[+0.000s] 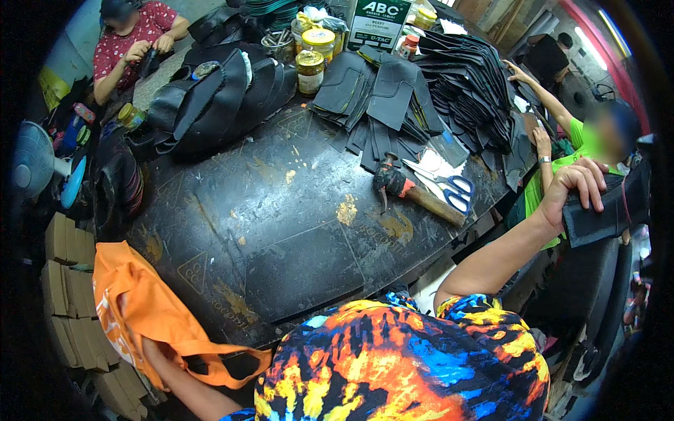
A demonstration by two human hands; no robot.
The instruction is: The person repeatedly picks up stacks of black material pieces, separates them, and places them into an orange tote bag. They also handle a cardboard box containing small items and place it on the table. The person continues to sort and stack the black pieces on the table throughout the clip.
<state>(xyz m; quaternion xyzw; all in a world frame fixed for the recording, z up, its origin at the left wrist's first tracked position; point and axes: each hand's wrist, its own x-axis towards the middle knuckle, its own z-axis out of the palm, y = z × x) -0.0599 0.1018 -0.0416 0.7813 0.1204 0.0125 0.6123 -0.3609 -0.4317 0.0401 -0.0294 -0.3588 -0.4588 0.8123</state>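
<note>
At the right, raised beside the table, my right hand (577, 184) is closed on a bundle of black leather pieces (605, 210), with a thin reddish band around it. At the lower left, my left hand (167, 356) reaches in among the folds and straps of an orange cloth bag (144, 298); its fingers are hidden there. The bag hangs over the table's near left corner. A hammer (428, 202) with a wooden handle lies on the dark table (281, 210), touching or close beside scissors (455, 191) with blue handles.
Stacked black leather pieces (463, 88) fill the far right, and curved black sheets (217, 98) the far left. Jars (309, 71) and a green-and-white can (378, 24) stand behind. Co-workers sit at the far left (144, 35) and right (597, 140). Cardboard-coloured stacks (67, 288) flank the bag.
</note>
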